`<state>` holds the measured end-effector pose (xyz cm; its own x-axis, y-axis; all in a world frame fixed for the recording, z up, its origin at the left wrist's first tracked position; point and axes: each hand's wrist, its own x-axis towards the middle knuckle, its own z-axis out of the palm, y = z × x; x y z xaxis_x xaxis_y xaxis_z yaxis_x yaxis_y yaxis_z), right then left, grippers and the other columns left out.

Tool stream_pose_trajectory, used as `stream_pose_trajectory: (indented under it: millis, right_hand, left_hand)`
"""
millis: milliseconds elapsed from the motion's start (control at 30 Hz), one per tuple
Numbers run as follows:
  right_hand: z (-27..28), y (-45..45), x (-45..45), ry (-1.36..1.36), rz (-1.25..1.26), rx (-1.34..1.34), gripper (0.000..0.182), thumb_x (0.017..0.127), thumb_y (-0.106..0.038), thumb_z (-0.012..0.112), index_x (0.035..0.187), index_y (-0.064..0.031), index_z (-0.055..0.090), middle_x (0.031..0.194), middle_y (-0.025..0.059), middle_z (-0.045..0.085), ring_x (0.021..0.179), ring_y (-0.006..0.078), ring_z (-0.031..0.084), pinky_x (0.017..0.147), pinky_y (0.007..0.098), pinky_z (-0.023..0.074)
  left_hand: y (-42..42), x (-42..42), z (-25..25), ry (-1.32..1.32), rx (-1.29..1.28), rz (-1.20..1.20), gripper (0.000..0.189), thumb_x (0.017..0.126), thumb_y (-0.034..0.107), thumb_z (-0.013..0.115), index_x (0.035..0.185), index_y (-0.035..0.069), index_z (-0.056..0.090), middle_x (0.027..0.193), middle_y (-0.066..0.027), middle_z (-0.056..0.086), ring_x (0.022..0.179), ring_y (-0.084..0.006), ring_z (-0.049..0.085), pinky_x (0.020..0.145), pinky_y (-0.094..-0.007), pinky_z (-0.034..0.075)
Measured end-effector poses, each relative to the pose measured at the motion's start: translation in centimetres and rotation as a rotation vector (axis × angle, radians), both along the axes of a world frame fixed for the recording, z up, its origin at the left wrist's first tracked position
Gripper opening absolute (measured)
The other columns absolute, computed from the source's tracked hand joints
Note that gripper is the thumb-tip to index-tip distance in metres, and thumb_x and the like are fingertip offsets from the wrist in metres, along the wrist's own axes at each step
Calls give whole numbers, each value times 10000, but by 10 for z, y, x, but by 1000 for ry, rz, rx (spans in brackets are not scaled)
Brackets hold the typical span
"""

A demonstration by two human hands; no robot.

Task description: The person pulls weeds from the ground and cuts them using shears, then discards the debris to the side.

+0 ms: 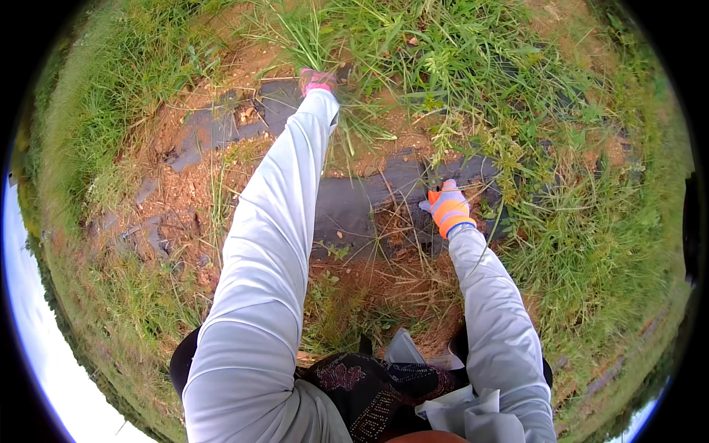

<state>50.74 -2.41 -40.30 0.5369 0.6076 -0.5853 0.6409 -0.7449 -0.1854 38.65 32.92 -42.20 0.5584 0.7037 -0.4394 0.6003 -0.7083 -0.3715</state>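
Note:
My left hand (317, 81), in a pink patterned glove, reaches far forward and is closed round the base of a tuft of long green grass (310, 47). Nearer to me on the right, my right hand (450, 206) wears an orange and grey glove. Its fingers are curled beside black plastic mulch film (346, 207) and grass stems. Something dark shows at its fingertips, but I cannot tell whether the hand holds it. Dry, spreading grass stems (410, 243) lie over the film and the reddish soil just left of that hand.
Dense green grass (576, 243) grows at the right and ahead, with more grass (111, 133) at the left. Torn film (210, 130) lies partly under soil and small stones left of my left arm. My dark patterned clothing (354, 387) shows at the bottom.

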Motion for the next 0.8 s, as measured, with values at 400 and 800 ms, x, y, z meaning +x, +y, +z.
stream_pose_trajectory:
  millis: [400,800]
  right_hand:
    - [-9,1,3,67,-92,19,690,503,-372,800,978,-12,453,893,169,592,860,334,567,718,375,461]
    - [-2,6,1,101,-71,28,717,486,-393,805,975,-6,451,893,184,588,856,358,557,718,388,455]
  left_hand:
    - [40,26,-6,-622,-121,925,437,689,368,638,936,29,514,828,-142,612,731,-243,620,569,-369,498]
    - [2,28,8,-749,-304,512,947,634,647,555,1205,-70,317,999,-199,566,854,-271,583,714,-394,456]
